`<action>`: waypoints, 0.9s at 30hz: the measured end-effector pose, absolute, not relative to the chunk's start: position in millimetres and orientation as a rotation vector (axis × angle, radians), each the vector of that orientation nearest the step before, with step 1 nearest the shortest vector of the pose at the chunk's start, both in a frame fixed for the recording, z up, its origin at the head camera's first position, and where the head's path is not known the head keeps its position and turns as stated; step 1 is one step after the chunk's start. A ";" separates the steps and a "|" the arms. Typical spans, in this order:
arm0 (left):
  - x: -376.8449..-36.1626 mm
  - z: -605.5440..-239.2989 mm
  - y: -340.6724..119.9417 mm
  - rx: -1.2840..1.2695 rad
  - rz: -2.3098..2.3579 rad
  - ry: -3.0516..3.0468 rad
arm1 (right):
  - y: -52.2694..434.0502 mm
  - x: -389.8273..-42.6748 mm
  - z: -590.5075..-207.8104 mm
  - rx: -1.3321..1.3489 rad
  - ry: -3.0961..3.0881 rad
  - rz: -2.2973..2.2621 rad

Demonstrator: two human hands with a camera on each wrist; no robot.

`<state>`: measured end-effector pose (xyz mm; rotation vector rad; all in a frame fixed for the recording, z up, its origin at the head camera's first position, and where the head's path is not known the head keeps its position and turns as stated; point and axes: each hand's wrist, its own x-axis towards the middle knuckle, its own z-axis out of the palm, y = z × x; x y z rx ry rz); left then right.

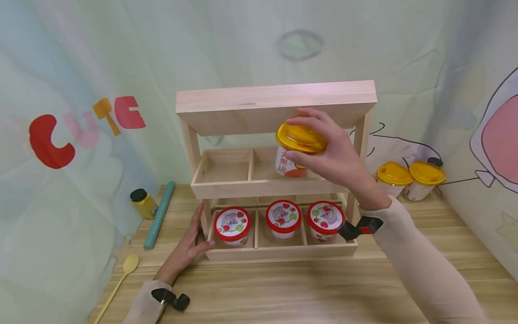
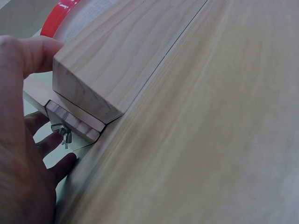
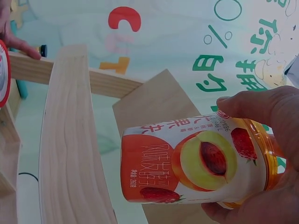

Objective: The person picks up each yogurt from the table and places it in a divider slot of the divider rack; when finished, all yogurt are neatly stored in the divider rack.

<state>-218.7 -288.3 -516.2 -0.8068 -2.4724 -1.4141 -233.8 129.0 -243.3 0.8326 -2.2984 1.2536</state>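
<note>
My right hand [image 1: 337, 150] holds a yogurt cup with a yellow lid [image 1: 301, 138] by its top, in front of the upper tier of a wooden shelf [image 1: 275, 96]. Peach and strawberry pictures show on the cup [image 3: 201, 165] in the right wrist view. My left hand [image 1: 188, 245] grips the lower left corner of the shelf, thumb over the front edge and fingers along the side; a wing nut [image 2: 63, 133] shows there in the left wrist view. Red-lidded cups stand in the lower compartments: left [image 1: 232, 225], middle [image 1: 283, 219] and right [image 1: 325, 220].
Two more yellow-lidded cups, one in front [image 1: 393, 175] and one beside it [image 1: 425, 179], stand right of the shelf. On the left are a black-capped yellow jar [image 1: 144, 204], a teal stick [image 1: 159, 216] and a yellow spoon [image 1: 129, 265]. A curtain hangs behind the shelf.
</note>
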 end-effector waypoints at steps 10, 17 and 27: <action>-220.2 -516.0 -287.0 -0.818 -1.435 -2.466 | 100.7 -235.0 -246.9 0.918 -2.240 1.312; -219.2 -515.9 -288.2 -0.798 -1.436 -2.478 | 77.7 -238.8 -251.1 0.961 -2.209 1.363; -220.0 -516.2 -288.4 -0.813 -1.429 -2.471 | 49.6 -244.8 -258.7 1.033 -2.096 1.383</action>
